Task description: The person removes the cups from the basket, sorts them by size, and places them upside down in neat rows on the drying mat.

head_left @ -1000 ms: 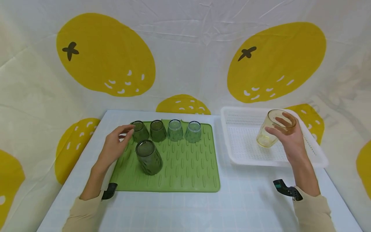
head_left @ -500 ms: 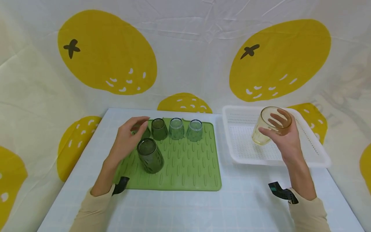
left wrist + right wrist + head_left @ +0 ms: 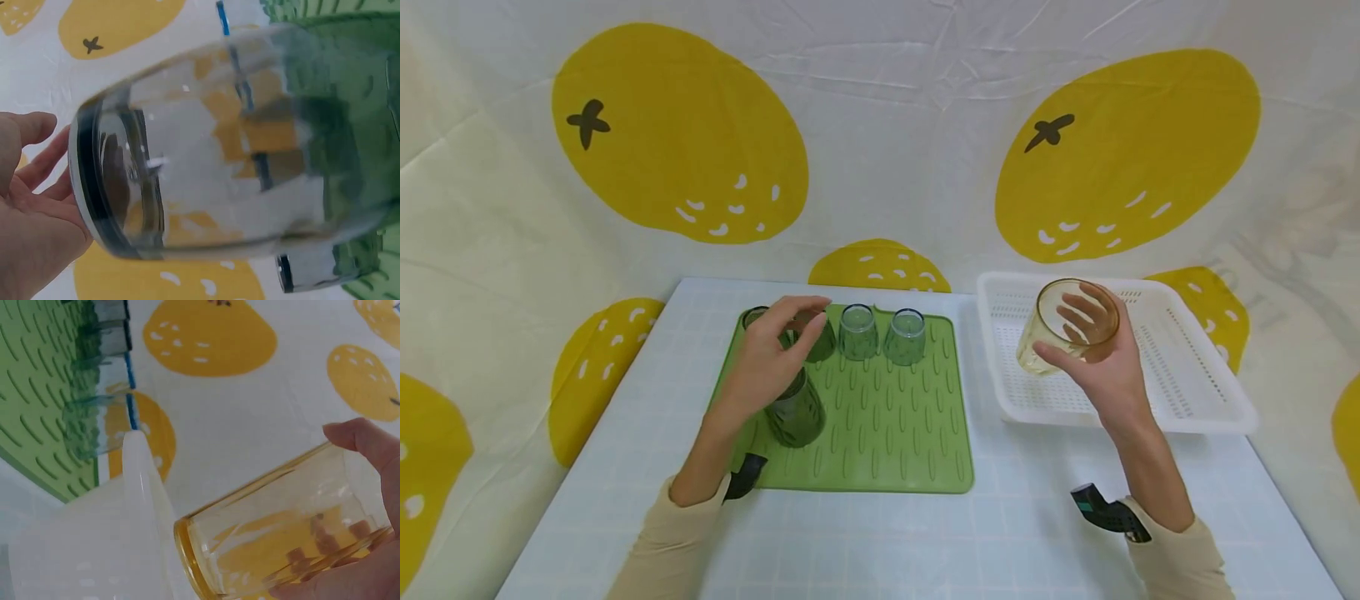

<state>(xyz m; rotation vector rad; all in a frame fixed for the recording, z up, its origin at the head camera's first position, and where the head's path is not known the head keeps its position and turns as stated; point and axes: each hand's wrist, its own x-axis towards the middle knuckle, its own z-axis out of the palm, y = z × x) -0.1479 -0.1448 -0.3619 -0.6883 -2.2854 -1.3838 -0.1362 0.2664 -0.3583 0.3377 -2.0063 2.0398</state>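
My right hand (image 3: 1112, 371) grips a tall amber glass tumbler (image 3: 1033, 340), tilted above the left part of the white basket. The right wrist view shows my thumb on one side of the tumbler (image 3: 256, 537) and fingers on the other. My left hand (image 3: 760, 362) hovers over the green drying mat (image 3: 895, 442), thumb and fingers apart and holding nothing. Below it stands a tall dark glass (image 3: 797, 418), partly covered by the hand. Behind are two small dark glasses, partly hidden, and two small blue-rimmed glasses, one (image 3: 857, 335) beside the other (image 3: 905, 340).
A white perforated basket (image 3: 1195, 387) stands on the right of the table (image 3: 895, 550). The mat lies to its left, with a strip of tabletop between them. A fruit-printed cloth (image 3: 895, 150) hangs behind the table.
My left hand has moved right, from beside the leftmost small glass to over the dark glasses. My right hand has carried the amber tumbler left across the basket.
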